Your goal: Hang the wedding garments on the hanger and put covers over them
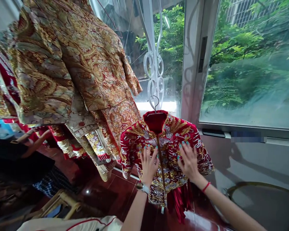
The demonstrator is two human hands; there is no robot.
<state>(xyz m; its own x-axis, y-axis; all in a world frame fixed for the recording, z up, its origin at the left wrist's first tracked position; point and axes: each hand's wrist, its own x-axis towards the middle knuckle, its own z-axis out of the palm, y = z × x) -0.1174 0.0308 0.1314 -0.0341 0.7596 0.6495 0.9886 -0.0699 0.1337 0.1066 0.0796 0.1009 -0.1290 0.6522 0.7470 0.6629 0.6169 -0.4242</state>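
A short red jacket (pixel 171 138) with gold and silver embroidery hangs upright on a thin wire hanger (pixel 156 105). My left hand (pixel 149 162) rests on the front panel left of the centre opening, its fingers spread. Flat against the panel on the other side lies my right hand (pixel 189 159), fingers apart. Neither hand grips the cloth. Dark red tassels (pixel 179 202) hang from the jacket's lower edge. What the hanger's hook hangs from cannot be made out clearly.
Several gold-embroidered garments (pixel 93 57) hang close on the left. A white scrolled metal bar (pixel 154 70) stands before the windows (pixel 250 80). At lower left are a person in dark clothes (pixel 21 163) and a bamboo-like chair (pixel 60 203). A round rim (pixel 262 184) shows at right.
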